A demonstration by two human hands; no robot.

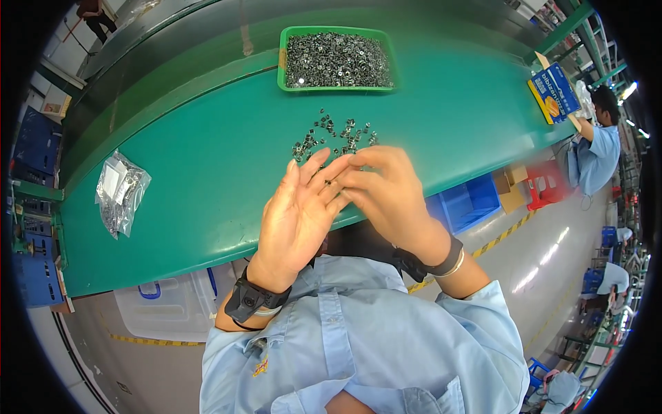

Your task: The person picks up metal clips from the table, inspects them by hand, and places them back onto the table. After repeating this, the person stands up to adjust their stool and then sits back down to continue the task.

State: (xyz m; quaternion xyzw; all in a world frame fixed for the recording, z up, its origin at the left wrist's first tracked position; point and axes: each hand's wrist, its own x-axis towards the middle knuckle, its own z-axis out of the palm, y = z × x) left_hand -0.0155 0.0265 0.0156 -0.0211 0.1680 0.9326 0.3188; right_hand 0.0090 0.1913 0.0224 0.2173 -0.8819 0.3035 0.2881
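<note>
My left hand (295,219) is turned palm up above the near edge of the green table, its fingers stretched out and slightly apart. A tiny dark part (328,182) seems to rest on those fingers. Bent over the left fingertips, my right hand (392,196) has its thumb and fingers brought together in a pinch; whatever is between them is hidden. Just beyond both hands lies a loose scatter of small shiny metal parts (350,136). Farther back, a green tray (338,30) is filled with many similar parts.
A clear plastic bag (121,193) of parts lies on the table (200,172) at the left. At the far right stand a blue and yellow box (554,93) and a seated co-worker (596,155). Below the table edge are a blue bin (472,203) and a clear lidded container (165,307).
</note>
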